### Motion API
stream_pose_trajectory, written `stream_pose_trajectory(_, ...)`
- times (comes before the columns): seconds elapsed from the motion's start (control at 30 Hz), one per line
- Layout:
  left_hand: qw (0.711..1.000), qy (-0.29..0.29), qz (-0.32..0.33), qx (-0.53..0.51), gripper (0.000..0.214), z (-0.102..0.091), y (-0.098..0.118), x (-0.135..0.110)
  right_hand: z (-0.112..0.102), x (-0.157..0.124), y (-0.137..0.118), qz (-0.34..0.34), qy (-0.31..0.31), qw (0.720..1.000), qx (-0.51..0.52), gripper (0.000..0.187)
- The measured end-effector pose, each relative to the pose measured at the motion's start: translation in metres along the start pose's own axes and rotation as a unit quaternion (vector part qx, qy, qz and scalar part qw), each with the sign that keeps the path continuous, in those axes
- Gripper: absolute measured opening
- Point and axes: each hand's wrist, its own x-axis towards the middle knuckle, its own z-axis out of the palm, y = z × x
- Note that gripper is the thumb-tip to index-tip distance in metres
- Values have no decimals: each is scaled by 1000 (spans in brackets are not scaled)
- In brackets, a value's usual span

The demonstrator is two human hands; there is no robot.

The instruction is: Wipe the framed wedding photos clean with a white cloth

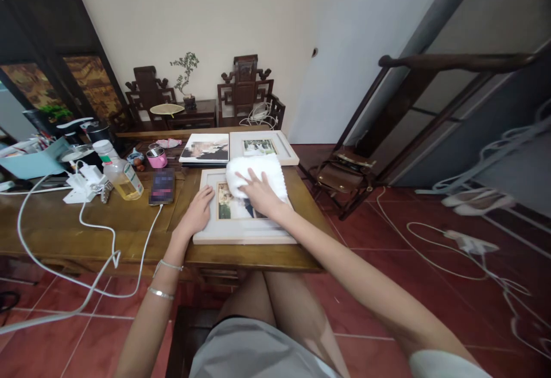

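A pale picture frame (241, 233) lies flat near the front edge of the wooden table, with a photo behind its pane. My left hand (197, 213) grips the frame's left side, fingers bent over the rim and the thumb side partly hidden. On the pane, a fluffy white cloth (275, 171) sits under my right hand (260, 194). That hand holds the cloth down against the frame, its fingers spread over the top. The cloth and hand cover the upper right of the photo.
Behind lie a second frame (284, 147) and a photo panel (205, 148). To the left are a charging phone (162, 187), a pink cup (156, 157), a bottle of yellow liquid (124, 180) and a white power strip (81, 186). White cables (114, 234) hang over the front edge.
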Motion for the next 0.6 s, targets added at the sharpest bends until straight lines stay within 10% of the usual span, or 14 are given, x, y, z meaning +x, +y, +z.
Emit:
stream_pose_trajectory(0.23, 996, 58, -30, -56, 53, -9, 17, -1, -8, 27, -32, -50, -53, 997, 22, 59)
stream_pose_trajectory(0.6, 999, 9, -31, -35, 53, -8, 17, -2, -51, -93, -50, -109, -160, 976, 101, 60)
